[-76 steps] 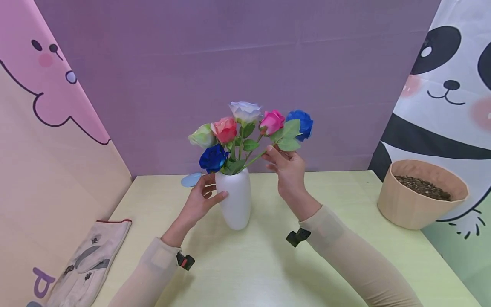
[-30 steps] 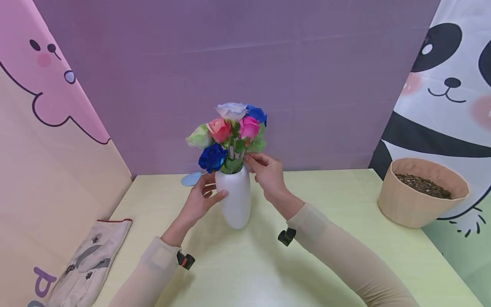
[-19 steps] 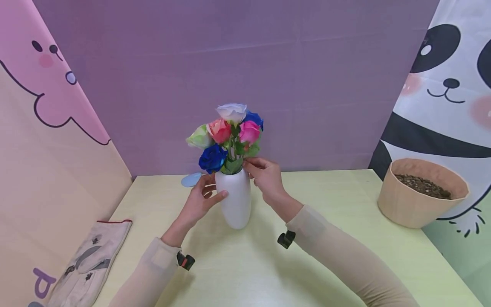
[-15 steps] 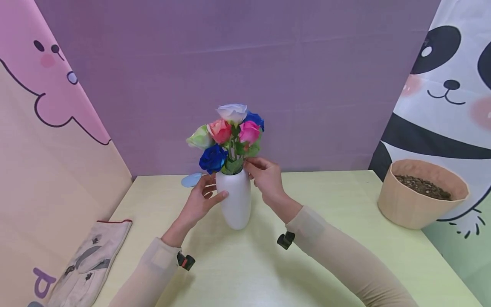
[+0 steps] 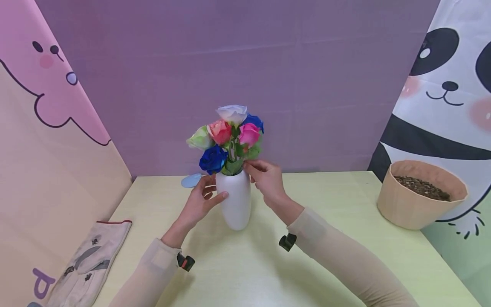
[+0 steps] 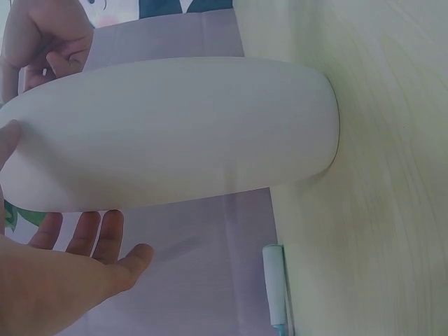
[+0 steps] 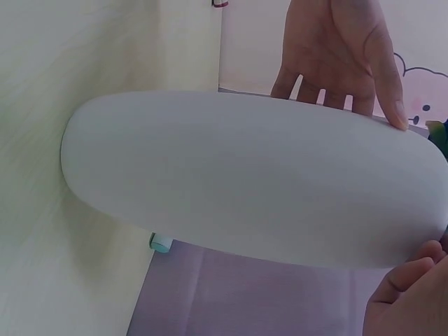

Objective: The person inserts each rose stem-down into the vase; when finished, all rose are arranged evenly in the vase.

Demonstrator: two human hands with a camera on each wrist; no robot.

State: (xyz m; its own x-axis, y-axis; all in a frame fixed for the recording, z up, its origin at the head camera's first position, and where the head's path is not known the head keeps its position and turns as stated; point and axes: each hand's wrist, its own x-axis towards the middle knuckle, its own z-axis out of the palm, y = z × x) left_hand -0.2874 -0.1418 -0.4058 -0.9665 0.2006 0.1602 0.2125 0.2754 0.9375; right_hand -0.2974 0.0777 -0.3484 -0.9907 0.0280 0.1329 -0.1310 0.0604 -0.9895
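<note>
A white vase stands on the pale green table and holds several artificial roses in blue, pink, white and green. My left hand grips the vase's left side, thumb in front and fingers behind. My right hand pinches a green stem at the vase's mouth, under the rear blue rose. The left wrist view shows the vase close up, my left hand under it and my right hand beyond. In the right wrist view the left hand lies over the vase, and my right hand's curled fingers show at the bottom right.
A tan pot of soil stands at the table's right edge. A work glove lies at the front left. A small blue disc lies behind the vase by the purple back wall. Printed panels close in both sides.
My right hand has brought the blue rose in from the right and lowered it into the vase among the others. The left hand has stayed on the vase.
</note>
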